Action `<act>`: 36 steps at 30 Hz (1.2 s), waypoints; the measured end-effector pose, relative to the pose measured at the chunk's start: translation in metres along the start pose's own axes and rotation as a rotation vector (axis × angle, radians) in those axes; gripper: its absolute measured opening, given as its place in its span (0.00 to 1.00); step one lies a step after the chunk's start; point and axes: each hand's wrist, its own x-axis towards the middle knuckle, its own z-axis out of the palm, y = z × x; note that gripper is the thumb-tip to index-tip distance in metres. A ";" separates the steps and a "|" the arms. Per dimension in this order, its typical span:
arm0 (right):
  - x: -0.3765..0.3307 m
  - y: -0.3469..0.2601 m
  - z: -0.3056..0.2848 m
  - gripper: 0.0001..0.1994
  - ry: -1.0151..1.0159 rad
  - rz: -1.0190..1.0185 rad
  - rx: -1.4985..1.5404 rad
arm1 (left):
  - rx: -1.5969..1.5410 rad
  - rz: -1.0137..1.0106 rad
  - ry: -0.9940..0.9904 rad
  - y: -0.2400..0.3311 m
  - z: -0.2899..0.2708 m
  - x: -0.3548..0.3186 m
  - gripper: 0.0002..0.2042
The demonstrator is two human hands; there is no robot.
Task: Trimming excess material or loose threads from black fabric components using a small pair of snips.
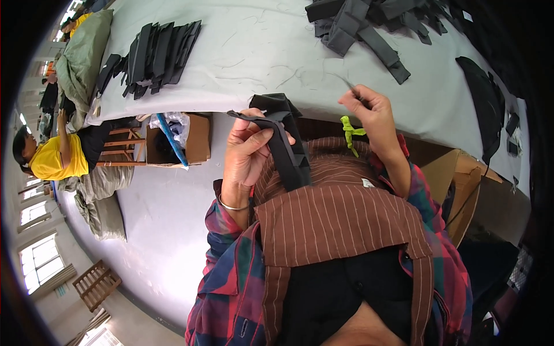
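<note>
Left hand (248, 153) pinches a folded black fabric strip (290, 161) between thumb and fingers, held before the brown striped apron (346, 225). Right hand (376, 117) is raised, fingers curled; a thin dark item (362, 100) shows there, grip indeterminable. Apron bears a small white label (367, 183), illegible. White-covered table (248, 69) beyond carries stacked black strips (161, 57), left.

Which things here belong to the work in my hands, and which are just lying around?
Likely part of the work: long black fabric strip in your left hand; thin dark item, too small to identify, in your right hand; neat row of black fabric strips; loose heap of dark fabric strips.

Likely just lying about: brown cardboard box; slatted brown wooden frame; bulging grey-green sack.
</note>
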 end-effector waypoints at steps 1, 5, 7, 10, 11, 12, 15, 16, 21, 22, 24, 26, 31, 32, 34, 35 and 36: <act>-0.004 -0.010 0.004 0.05 -0.052 -0.020 -0.063 | -0.004 -0.007 0.005 0.001 0.001 0.001 0.16; -0.014 -0.019 0.031 0.06 -0.145 -0.099 -0.026 | -0.003 -0.008 0.019 -0.003 0.003 0.006 0.16; -0.015 -0.029 0.039 0.05 -0.132 -0.064 -0.026 | -0.018 -0.038 0.022 -0.004 0.009 0.008 0.17; -0.012 -0.031 0.038 0.04 -0.238 -0.210 -0.467 | -0.033 -0.077 -0.031 -0.004 0.012 0.012 0.17; -0.011 -0.031 0.036 0.04 -0.233 -0.210 -0.469 | -0.030 -0.089 -0.046 -0.004 0.013 0.013 0.17; -0.010 -0.030 0.032 0.04 -0.136 -0.259 -0.393 | -0.005 -0.090 -0.048 -0.003 0.017 0.014 0.16; -0.006 -0.030 0.004 0.06 -0.009 -0.209 -0.265 | 0.030 -0.106 -0.079 -0.001 0.014 0.017 0.13; -0.004 -0.028 -0.008 0.06 0.068 -0.146 -0.317 | 0.026 -0.110 -0.083 -0.002 0.015 0.018 0.13; -0.009 -0.041 0.006 0.03 0.228 -0.352 -0.377 | 0.243 -0.019 -0.092 -0.015 0.020 0.030 0.09; -0.008 -0.048 0.014 0.03 0.233 -0.346 -0.377 | 0.244 -0.027 -0.093 -0.016 0.022 0.031 0.09; 0.001 -0.057 0.027 0.05 -0.043 -0.421 -0.590 | 0.684 -0.008 -0.159 -0.014 0.026 0.037 0.11; 0.012 -0.053 0.023 0.06 -0.023 -0.404 -0.552 | 0.750 0.019 -0.203 -0.011 0.036 0.037 0.13; 0.048 -0.031 0.011 0.05 0.051 -0.153 -0.021 | 0.776 0.086 -0.264 0.005 0.060 0.034 0.10; 0.049 -0.029 0.015 0.04 0.039 -0.140 0.076 | 0.779 0.095 -0.261 0.005 0.054 0.035 0.10; 0.047 -0.038 0.019 0.05 0.022 -0.060 0.138 | 0.677 0.077 -0.209 0.001 0.038 0.036 0.03; 0.046 -0.042 0.022 0.05 0.011 0.028 0.198 | 0.683 0.094 -0.207 0.003 0.037 0.037 0.03; 0.046 -0.044 0.024 0.05 0.001 0.021 0.195 | 0.699 0.044 -0.072 0.005 0.039 0.038 0.04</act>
